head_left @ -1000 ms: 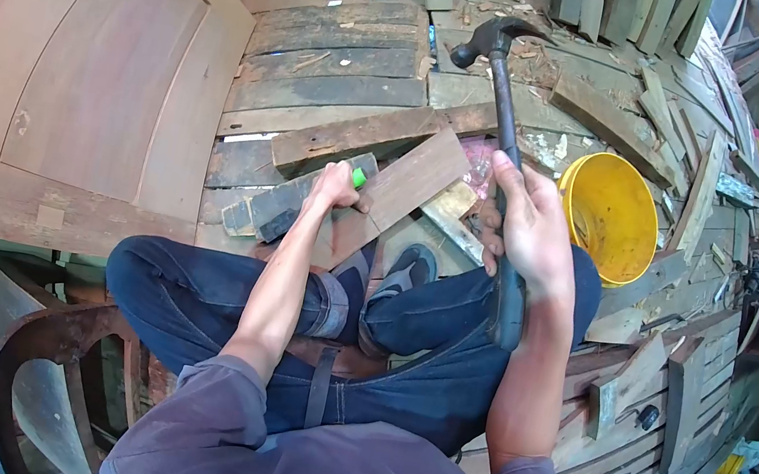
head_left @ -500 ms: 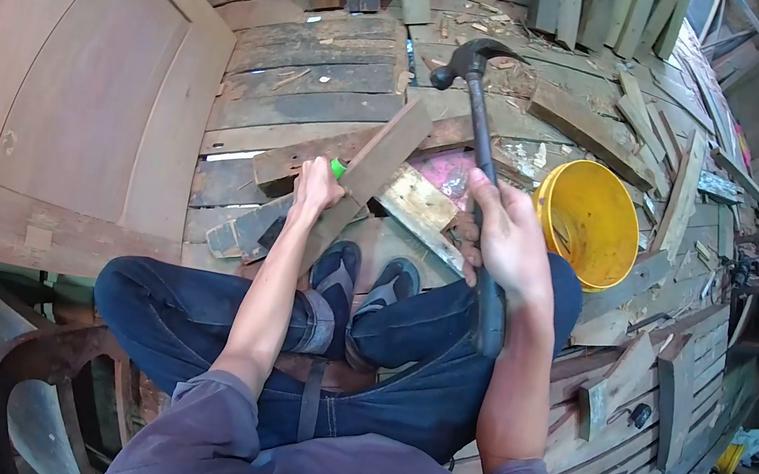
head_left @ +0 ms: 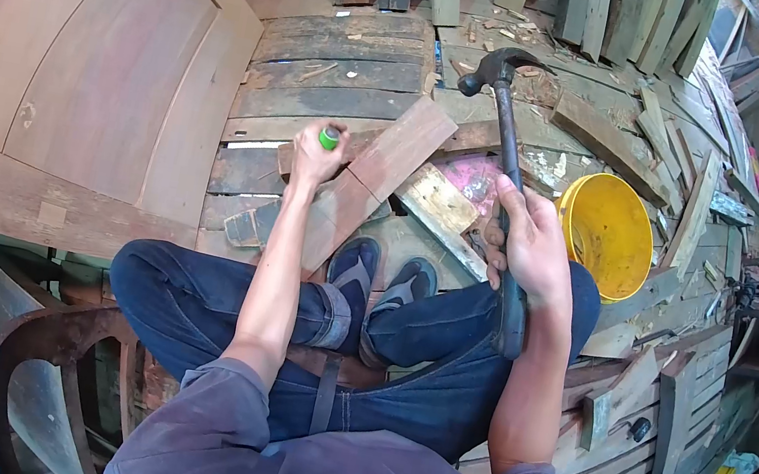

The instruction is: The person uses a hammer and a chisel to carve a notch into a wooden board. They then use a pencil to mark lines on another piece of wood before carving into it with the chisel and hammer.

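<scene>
left hand (head_left: 314, 161) grips a green-topped tool (head_left: 329, 138) beside the slanted flat brown wooden board (head_left: 402, 148); right hand (head_left: 537, 248) clutches a dark claw hammer (head_left: 508, 132). likely positioning; next calls for steady aim.

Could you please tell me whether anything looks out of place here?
Yes: beyond the yellow bucket, loose planks lie at odd angles and wood chips litter the floorboards, so that stretch looks untidy. The hammer in the right hand shows no obvious damage.
</scene>
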{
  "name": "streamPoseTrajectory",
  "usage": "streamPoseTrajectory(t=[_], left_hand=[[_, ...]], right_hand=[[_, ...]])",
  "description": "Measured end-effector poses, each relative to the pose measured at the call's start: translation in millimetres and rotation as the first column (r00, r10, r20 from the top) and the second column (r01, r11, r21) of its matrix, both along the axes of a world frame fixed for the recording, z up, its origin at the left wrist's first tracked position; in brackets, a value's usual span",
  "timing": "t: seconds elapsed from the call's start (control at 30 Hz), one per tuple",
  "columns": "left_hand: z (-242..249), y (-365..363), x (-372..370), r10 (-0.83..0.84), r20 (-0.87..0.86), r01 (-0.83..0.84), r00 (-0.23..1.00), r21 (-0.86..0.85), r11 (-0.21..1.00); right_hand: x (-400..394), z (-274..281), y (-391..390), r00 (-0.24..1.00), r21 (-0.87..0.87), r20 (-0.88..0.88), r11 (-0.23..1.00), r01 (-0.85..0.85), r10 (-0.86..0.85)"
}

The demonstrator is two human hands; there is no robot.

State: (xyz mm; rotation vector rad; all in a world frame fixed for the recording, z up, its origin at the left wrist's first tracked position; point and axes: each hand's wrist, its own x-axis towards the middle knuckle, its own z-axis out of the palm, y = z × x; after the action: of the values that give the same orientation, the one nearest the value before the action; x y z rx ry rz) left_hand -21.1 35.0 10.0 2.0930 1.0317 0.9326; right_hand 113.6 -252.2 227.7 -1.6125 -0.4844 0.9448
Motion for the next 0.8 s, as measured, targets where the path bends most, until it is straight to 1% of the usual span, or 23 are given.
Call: streamPoseTrajectory(t=[0.07,0.13,0.23,0.27,0.37,0.47,0.5,0.57,0.63,0.77,0.8], left_hand=[[32.0,3.2,-0.2,-0.003,0.083,0.003,0.997,-0.010,1.000],[51.6,9.1,-1.3,-0.015,0.141,0.021,0.990,-0.035,0.999],[62.2,18.0,-7.9,-0.083,0.045,0.087,0.996,-0.092,0.992],[50.6,25.4,-10.7,-0.110,0.007,0.110,0.994,-0.131,0.985],[13.9,35.1,-22.2,-0.268,-0.207,0.189,0.941,-0.338,0.922],[4.8,10.6,-31.6,-0.281,-0.446,0.104,0.850,-0.381,0.919],[-34.4,22.9,-35.0,-0.290,-0.522,0.122,0.802,-0.333,0.935],[-44.4,13.3,-41.2,-0.291,-0.535,0.104,0.793,-0.352,0.930],[-54.8,14.6,-43.0,-0.323,-0.536,0.119,0.780,-0.379,0.918],[-54.8,15.6,-45.0,-0.381,-0.578,0.119,0.722,-0.438,0.891],[-54.3,11.1,-45.4,-0.342,-0.584,0.113,0.736,-0.392,0.913]], right_hand=[[0.3,-0.2,0.6,1.000,-0.016,-0.009,1.000,0.005,-0.005],[0.8,-1.3,1.4,1.000,-0.033,-0.022,0.999,0.010,-0.011],[-1.5,-0.7,2.5,0.999,-0.046,-0.013,0.999,0.029,-0.030],[0.2,-2.4,2.1,1.000,-0.055,-0.019,0.998,0.020,-0.021],[-1.7,1.8,3.9,0.999,-0.092,-0.014,0.995,0.040,-0.042],[-1.7,-2.0,2.4,1.000,-0.049,-0.002,0.998,0.028,-0.028],[-0.9,-2.8,2.5,1.000,-0.039,0.000,0.999,0.025,-0.026],[-1.6,-1.3,3.0,1.000,-0.046,-0.008,0.999,0.026,-0.026],[-1.5,-1.0,1.8,0.999,-0.053,-0.005,0.998,0.031,-0.031],[-1.6,-4.3,2.1,1.000,-0.041,-0.014,0.999,0.007,-0.008],[-0.8,-5.9,1.8,1.000,-0.039,-0.006,0.999,-0.001,0.001]])
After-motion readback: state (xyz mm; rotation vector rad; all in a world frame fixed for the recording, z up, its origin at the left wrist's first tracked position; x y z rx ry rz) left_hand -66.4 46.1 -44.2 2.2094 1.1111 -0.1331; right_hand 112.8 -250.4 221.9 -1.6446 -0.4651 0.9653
